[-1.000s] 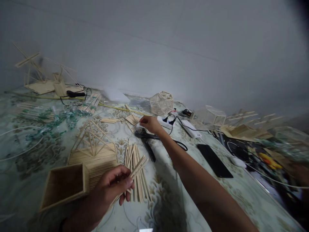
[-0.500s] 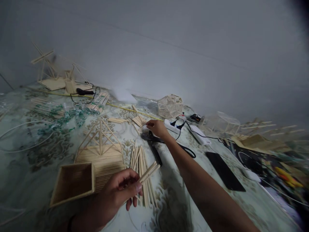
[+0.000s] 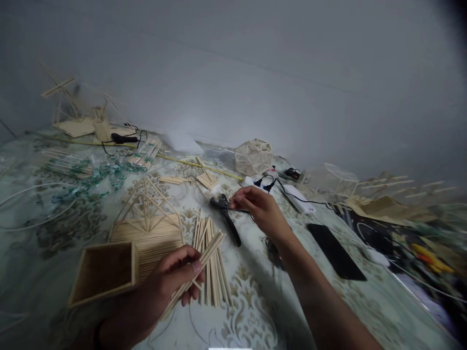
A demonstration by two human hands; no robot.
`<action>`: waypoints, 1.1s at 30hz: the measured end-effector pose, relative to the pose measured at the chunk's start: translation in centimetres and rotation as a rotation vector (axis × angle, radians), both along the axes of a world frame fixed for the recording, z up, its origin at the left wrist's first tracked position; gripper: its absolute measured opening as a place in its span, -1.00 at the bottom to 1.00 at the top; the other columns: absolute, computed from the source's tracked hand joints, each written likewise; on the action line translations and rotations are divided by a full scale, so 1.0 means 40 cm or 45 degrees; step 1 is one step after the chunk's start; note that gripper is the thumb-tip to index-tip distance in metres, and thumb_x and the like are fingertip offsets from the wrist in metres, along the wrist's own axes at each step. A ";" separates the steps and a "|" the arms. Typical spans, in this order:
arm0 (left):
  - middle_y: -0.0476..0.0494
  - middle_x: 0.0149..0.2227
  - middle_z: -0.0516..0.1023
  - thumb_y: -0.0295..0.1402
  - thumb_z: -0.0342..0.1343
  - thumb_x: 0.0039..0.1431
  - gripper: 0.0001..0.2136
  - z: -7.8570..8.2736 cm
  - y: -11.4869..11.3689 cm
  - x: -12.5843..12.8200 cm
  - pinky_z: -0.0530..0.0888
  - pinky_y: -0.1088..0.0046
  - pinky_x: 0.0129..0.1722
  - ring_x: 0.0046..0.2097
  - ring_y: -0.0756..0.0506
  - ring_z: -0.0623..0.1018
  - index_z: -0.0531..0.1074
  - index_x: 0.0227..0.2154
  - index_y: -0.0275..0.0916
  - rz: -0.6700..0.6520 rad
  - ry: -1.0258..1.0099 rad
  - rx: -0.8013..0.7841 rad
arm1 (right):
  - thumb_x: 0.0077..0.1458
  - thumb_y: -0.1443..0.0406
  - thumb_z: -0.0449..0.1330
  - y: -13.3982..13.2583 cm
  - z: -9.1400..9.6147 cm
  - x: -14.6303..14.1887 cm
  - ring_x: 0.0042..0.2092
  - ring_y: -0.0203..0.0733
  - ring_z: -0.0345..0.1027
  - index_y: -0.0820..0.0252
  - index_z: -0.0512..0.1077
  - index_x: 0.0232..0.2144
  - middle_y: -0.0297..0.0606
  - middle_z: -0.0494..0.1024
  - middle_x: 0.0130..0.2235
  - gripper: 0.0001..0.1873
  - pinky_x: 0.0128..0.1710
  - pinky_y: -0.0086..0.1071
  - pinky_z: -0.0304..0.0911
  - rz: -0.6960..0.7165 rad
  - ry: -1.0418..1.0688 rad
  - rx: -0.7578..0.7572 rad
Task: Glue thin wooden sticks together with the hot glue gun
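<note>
My left hand (image 3: 175,277) is closed around a small bundle of thin wooden sticks (image 3: 209,250), which slants up to the right. Below it on the cloth lies a loose pile of similar sticks (image 3: 219,277). My right hand (image 3: 260,209) is pinched, its fingertips at the black pliers (image 3: 229,226); whether they grip a handle or a small piece is hidden. To the left of my left hand stands a stick-built model with a slatted base (image 3: 146,233), a triangular frame (image 3: 146,201) and an open wooden box (image 3: 104,272).
A black phone (image 3: 335,250) and white power strips (image 3: 299,199) lie on the right. Behind are a small stick panel (image 3: 206,181), a stick polyhedron (image 3: 253,156) and bagged stick bundles (image 3: 144,154). A windmill-like model (image 3: 75,124) stands at the back left.
My right hand has drawn back to the right and nearer, from beyond the pliers to beside them. The sticks in my left hand now reach further back through the palm.
</note>
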State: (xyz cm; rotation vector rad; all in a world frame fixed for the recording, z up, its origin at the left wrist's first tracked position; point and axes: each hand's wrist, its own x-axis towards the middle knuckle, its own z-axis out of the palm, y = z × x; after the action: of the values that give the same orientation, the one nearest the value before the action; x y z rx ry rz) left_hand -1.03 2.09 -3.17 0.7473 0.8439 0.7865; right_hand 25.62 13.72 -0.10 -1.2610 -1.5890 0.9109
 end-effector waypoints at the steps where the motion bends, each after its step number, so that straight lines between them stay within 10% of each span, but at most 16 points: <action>1: -0.01 -0.39 0.55 -0.13 0.38 0.18 -0.73 -0.001 -0.001 0.000 0.31 0.52 -0.47 -0.43 0.01 0.50 0.53 -0.29 -0.22 0.007 -0.010 -0.001 | 0.16 -0.04 0.36 -0.026 0.006 -0.002 -0.34 -0.16 0.58 0.13 0.46 -0.25 -0.23 0.67 -0.32 -0.61 -0.24 -0.25 0.52 -0.008 0.058 -0.002; 12: -0.04 -0.41 0.55 -0.12 0.42 0.13 -0.70 0.022 0.000 0.005 0.27 0.52 -0.53 -0.47 0.01 0.48 0.51 -0.37 -0.25 0.030 -0.053 -0.060 | 0.15 0.17 0.47 -0.231 0.016 -0.054 -0.40 -0.23 0.52 0.04 0.70 -0.15 -0.31 0.64 -0.39 -0.78 -0.36 -0.34 0.51 -0.116 0.290 0.121; 33: -0.07 -0.31 0.59 -0.23 0.34 0.30 -0.83 0.002 -0.024 0.006 0.32 0.42 -0.32 -0.34 -0.03 0.49 0.59 -0.21 -0.23 -0.032 -0.091 -0.114 | 0.19 0.38 0.46 -0.289 -0.009 -0.147 -0.04 -0.09 0.56 -0.31 0.70 -0.05 -0.32 0.69 -0.06 -0.60 0.06 -0.09 0.54 -0.135 0.208 0.406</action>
State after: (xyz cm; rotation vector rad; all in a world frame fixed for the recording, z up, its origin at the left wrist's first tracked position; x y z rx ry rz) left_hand -0.80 1.14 -3.09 0.6461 0.7989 0.7440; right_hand 19.76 2.14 -0.46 -1.0095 -1.4561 0.6459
